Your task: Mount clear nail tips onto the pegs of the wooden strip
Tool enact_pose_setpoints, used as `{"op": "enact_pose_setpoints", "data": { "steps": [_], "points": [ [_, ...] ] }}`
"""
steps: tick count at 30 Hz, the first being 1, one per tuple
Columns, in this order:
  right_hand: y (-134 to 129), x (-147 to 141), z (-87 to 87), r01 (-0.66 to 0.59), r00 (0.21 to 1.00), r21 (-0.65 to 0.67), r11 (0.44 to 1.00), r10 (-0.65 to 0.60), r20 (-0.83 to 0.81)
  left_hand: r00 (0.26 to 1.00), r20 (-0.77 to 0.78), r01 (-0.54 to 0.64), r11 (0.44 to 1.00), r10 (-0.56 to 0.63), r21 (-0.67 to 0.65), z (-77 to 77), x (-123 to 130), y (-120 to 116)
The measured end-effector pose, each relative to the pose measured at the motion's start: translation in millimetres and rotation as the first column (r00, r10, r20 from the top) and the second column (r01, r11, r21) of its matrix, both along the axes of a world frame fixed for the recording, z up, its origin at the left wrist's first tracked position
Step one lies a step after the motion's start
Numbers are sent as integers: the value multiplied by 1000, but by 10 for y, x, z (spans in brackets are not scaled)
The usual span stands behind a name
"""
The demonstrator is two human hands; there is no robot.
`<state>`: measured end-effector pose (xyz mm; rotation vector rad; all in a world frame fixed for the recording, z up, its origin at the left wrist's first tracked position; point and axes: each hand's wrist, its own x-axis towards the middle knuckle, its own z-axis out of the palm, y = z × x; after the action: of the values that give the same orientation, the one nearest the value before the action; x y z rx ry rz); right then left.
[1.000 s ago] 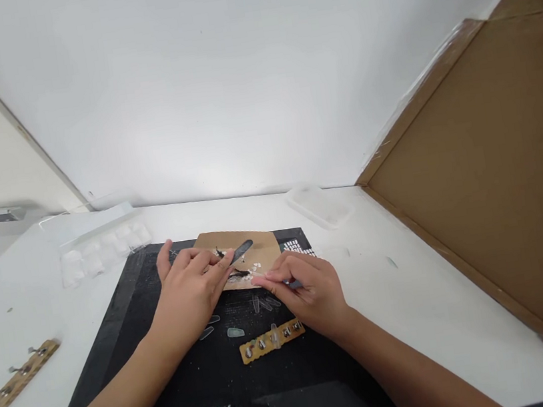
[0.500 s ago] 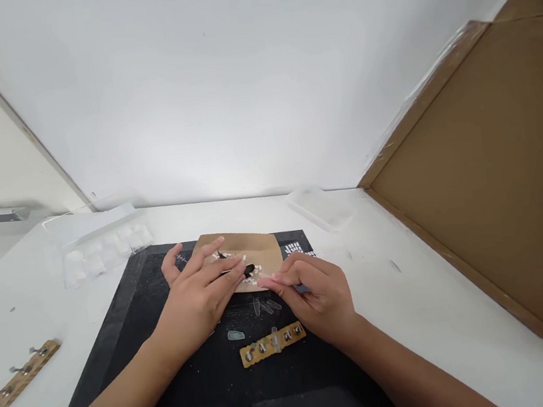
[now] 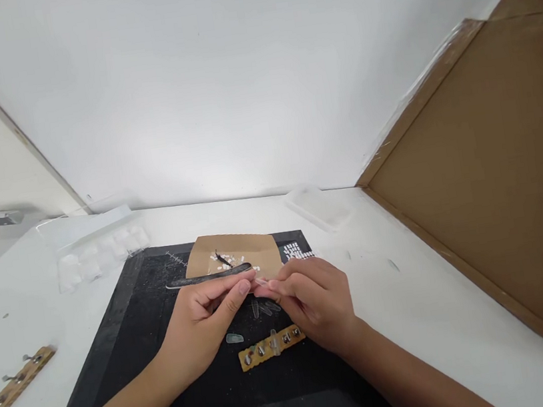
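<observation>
At the near edge of the brown card point(image 3: 260, 249), the right hand point(image 3: 317, 295) pinches a clear nail point(image 3: 261, 282); whether the left hand point(image 3: 192, 322), fingertips beside it, grips too, I cannot tell. Likely light, slippery and brittle, it suits holding by its side edges.

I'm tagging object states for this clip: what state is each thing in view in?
Right hand: pinched on a clear piece
Left hand: fingertips at that piece, grip unclear
Black file: beside left fingers; held or lying, unclear
Tan sheet: on black mat, bearing white bits
Nearer wooden strip: bearing one clear tip
Clear case: seemingly open
</observation>
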<state>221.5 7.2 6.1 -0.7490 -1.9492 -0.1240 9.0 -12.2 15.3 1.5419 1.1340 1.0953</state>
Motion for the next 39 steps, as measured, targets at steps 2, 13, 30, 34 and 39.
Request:
{"op": "enact_pose_setpoints", "data": {
  "steps": [2, 13, 30, 34, 39],
  "points": [
    [-18, 4, 17, -20, 1000, 17, 1000, 20, 3, 996, 86, 15, 999, -10, -50, 10, 9, -25],
    [-109, 11, 32, -101, 991, 25, 995, 98, 96, 977, 203, 92, 989, -67, -115, 37, 16, -12],
    [-46, 18, -57, -225, 972, -308, 924, 237, 2, 964, 159, 255, 912, -213, -321, 45, -114, 103],
    [-40, 48, -47, -271, 956, -295, 916, 292, 27, 949, 226, 291, 886, -219, -361, 24, -118, 99],
    [-58, 69, -25, -231, 957, -285, 930, 270, 107, 937, 226, 335, 867, -266, -368, 8, -126, 86]
  ]
}}
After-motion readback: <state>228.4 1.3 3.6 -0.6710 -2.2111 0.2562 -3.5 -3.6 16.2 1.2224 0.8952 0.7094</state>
